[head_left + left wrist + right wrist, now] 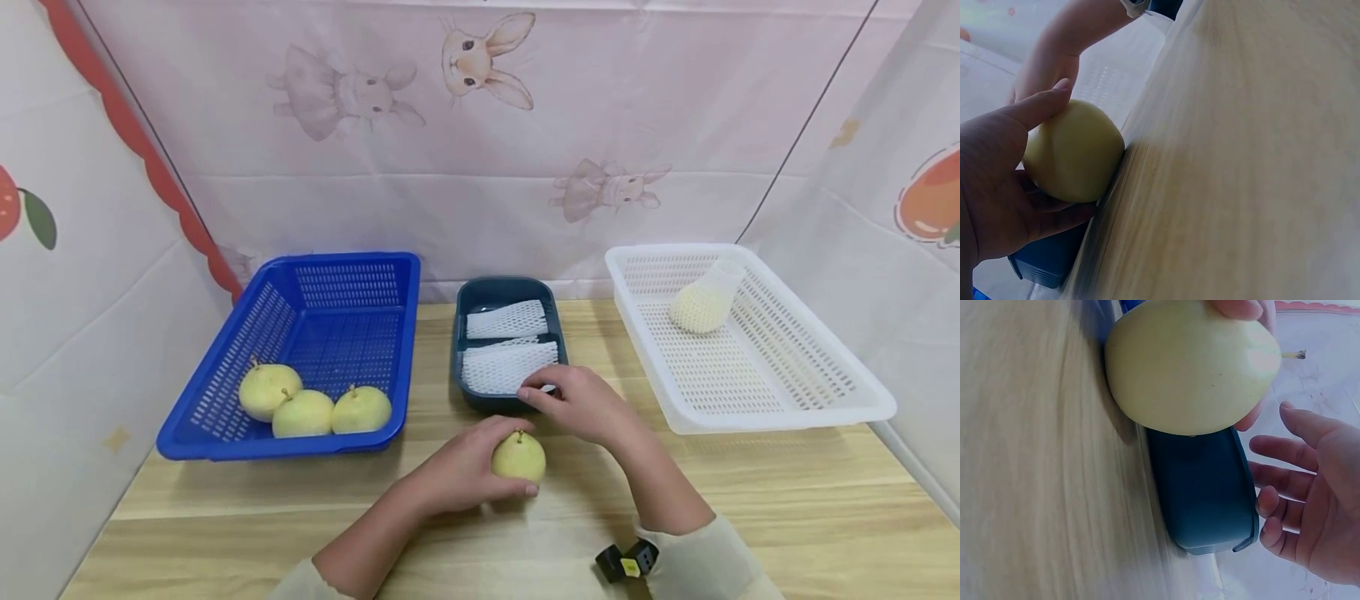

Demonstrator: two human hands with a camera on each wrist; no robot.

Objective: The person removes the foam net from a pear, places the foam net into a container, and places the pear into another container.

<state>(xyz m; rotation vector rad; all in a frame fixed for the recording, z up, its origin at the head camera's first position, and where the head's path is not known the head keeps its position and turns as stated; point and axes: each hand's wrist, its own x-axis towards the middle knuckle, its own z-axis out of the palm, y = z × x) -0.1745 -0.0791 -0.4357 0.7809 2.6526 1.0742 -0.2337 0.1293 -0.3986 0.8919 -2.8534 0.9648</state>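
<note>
A pear (521,458) is held stem-up in the left hand (474,468); the right hand (579,402) is loosely spread by the box (487,403), any contact unclear.

Yellow-green pear (519,463) in left fingers (504,426)

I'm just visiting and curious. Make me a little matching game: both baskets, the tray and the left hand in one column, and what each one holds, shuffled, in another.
Column one
1. Blue basket
2. White basket
3. Dark teal tray
4. Left hand

Column two
A. Yellow-green fruit
B. White mesh sleeves
C. Three bare fruits
D. One net-wrapped fruit

Right pairs: 1-C, 2-D, 3-B, 4-A.
</note>
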